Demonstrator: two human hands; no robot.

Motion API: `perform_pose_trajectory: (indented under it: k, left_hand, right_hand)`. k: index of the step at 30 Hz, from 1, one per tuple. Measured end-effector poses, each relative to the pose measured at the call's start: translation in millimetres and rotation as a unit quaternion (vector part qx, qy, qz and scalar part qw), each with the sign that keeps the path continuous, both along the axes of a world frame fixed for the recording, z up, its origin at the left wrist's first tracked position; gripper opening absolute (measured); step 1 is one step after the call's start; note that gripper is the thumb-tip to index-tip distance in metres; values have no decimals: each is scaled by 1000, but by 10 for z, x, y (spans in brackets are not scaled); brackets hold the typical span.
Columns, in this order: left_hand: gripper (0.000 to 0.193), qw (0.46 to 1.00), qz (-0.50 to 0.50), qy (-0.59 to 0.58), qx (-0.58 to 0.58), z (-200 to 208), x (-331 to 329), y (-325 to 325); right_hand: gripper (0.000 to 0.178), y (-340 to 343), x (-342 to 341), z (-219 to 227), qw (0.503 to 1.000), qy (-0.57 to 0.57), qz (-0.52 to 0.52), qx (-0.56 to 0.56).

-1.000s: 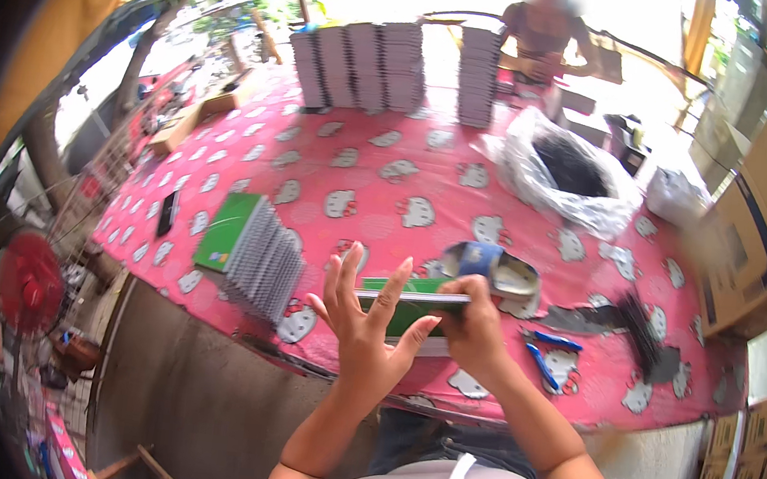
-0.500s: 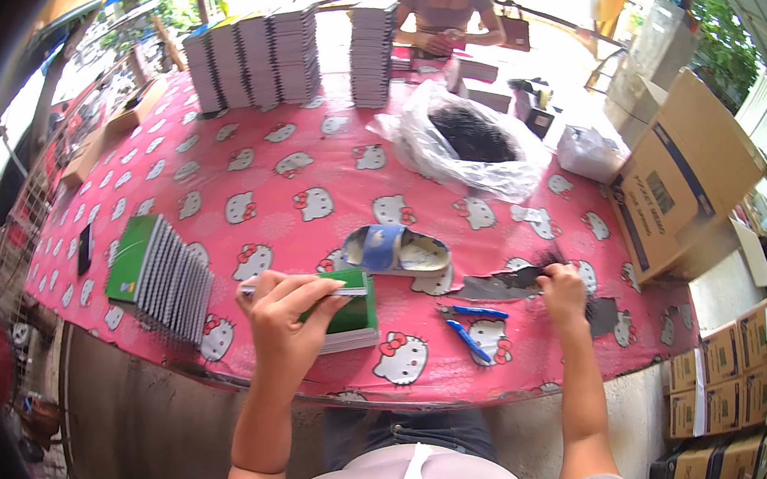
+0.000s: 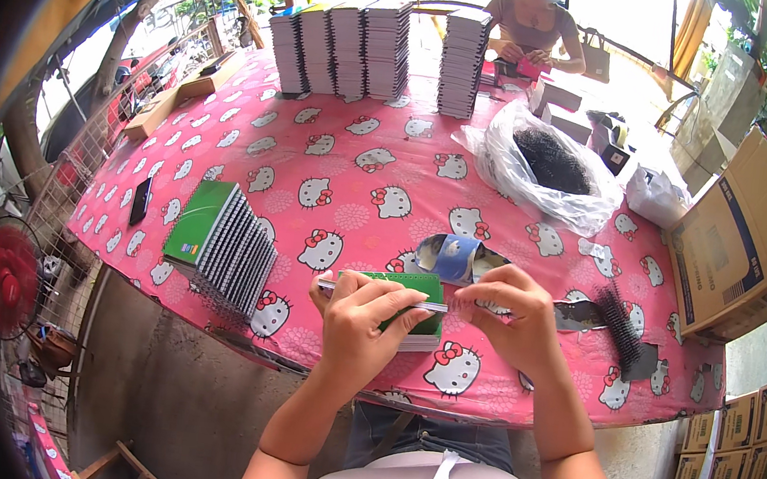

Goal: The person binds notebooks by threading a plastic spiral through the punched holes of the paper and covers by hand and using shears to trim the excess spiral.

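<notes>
My left hand point(image 3: 364, 317) grips a small unbound notebook point(image 3: 433, 306) by its edge, thumb below and fingers on top. It sits just above a short stack of green-covered notebooks point(image 3: 421, 342). My right hand point(image 3: 514, 314) is beside the notebook's right end, its fingertips pinched together; what lies between them is too small to make out. Behind the hands lies a slipper point(image 3: 461, 257) with a blue strap, partly covered by my right hand. Black binding wires point(image 3: 617, 325) lie in a bunch to the right of my right hand.
Spiral notebooks point(image 3: 224, 246) lean in a row at the left, beside a phone point(image 3: 141, 202). Tall notebook stacks point(image 3: 338, 52) stand at the back. A plastic bag point(image 3: 553, 178) holds more black wires. An open cardboard box point(image 3: 739, 239) stands right; a person point(image 3: 534, 36) works across the table.
My right hand has come left from the black wires to the notebook's end. My left hand still holds the notebook. The pliers are now mostly hidden by my right arm. The view has shifted left.
</notes>
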State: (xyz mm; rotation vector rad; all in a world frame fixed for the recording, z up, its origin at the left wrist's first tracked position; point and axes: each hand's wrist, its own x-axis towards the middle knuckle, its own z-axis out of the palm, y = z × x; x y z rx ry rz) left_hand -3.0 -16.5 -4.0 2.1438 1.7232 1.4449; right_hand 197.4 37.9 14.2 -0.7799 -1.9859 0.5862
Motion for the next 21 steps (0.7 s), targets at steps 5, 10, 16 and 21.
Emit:
perform_pose_trajectory:
  k: [5,10,16,21]
  left_hand:
    - [19,1000,-8,-3,14,3,14,-8]
    - [21,1000,8,2,29,3,74,27]
    - [21,998,29,12,48,21,-66,3]
    - [21,999,16,2,37,-46,-11,-54]
  right_hand:
    - [19,136,69,59,988,-47,115,-92]
    - [16,143,107,128,988,-72,104,-93]
    - [23,-1,-187,43,994,-103,19,18]
    - [22,-145,-238,115,990,-121,-34,59]
